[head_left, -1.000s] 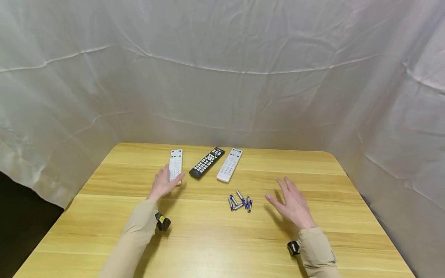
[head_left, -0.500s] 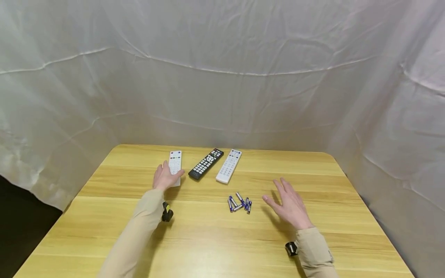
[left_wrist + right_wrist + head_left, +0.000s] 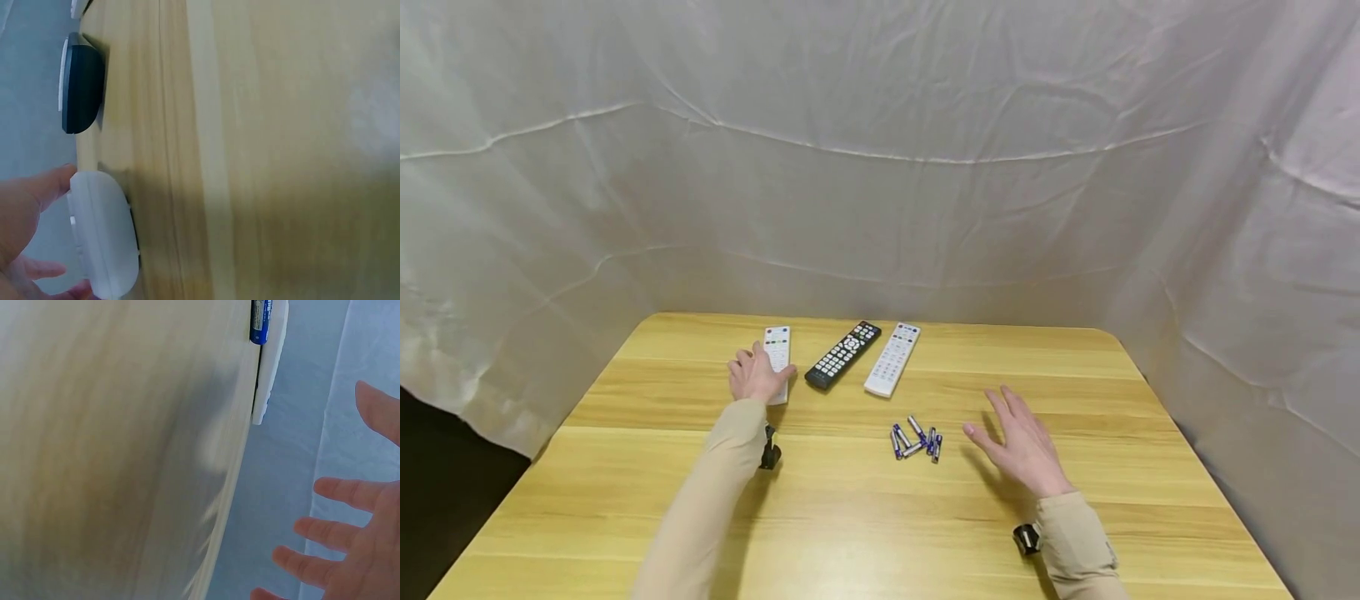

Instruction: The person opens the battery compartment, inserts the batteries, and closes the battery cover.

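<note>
At the left of the table, my left hand (image 3: 752, 377) lies over the near half of a white remote control (image 3: 778, 355). In the left wrist view its thumb (image 3: 50, 186) is at one side edge of that white remote, with fingertips at the opposite edge. The remote lies on the table, its near end facing that camera. My right hand (image 3: 1028, 448) hovers over the table with fingers spread and holds nothing. Left of it lie several blue-and-silver batteries (image 3: 916, 427); one battery (image 3: 260, 324) shows at the top of the right wrist view.
A black remote control (image 3: 842, 356) lies slanted just right of my left hand. Beside it is a second white remote control (image 3: 892, 360). The wooden table (image 3: 850, 517) ends at a pale grey cloth (image 3: 880, 208) hanging behind and at the sides.
My left hand's fingers have drawn in closer around the white remote, and its forearm has swung to the right. The right hand has barely moved. The remotes and batteries lie as before.
</note>
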Demonstrator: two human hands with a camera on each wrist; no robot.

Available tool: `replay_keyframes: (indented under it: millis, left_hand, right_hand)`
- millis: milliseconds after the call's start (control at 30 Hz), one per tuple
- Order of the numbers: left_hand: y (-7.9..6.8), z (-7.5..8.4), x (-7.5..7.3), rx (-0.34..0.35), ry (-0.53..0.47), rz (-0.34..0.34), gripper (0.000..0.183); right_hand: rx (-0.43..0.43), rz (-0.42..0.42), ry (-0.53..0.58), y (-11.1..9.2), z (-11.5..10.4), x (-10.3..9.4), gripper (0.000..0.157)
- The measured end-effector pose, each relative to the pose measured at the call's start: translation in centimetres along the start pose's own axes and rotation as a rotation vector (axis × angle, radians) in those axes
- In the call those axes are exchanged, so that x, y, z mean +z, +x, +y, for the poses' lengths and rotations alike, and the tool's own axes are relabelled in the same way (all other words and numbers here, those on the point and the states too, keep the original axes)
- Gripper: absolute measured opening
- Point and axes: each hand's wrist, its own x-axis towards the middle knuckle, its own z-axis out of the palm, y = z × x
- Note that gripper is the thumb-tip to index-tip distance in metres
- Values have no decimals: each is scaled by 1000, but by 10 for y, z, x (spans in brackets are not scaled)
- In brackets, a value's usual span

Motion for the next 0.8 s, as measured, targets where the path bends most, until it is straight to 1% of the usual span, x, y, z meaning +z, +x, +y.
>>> replay_keyframes:
  millis: [167, 300, 467, 667, 800]
  left_hand:
    - [1, 2, 4, -38, 10, 15, 85]
    - [3, 2, 9, -59, -5, 18, 86]
    - [4, 3, 14, -59, -55, 29, 82]
    - [2, 3, 17, -35, -98, 49, 65]
    - [1, 2, 18, -23, -128, 63, 59]
  right_hand:
    - [-2, 0, 3, -1, -1, 1, 78]
    - [-7, 3, 17, -1, -2, 2, 77]
    - [-15, 0, 46, -1, -3, 4, 76]
    - [-1, -19, 108, 1, -4, 4, 74]
    - [1, -17, 172, 3, -3, 6, 70]
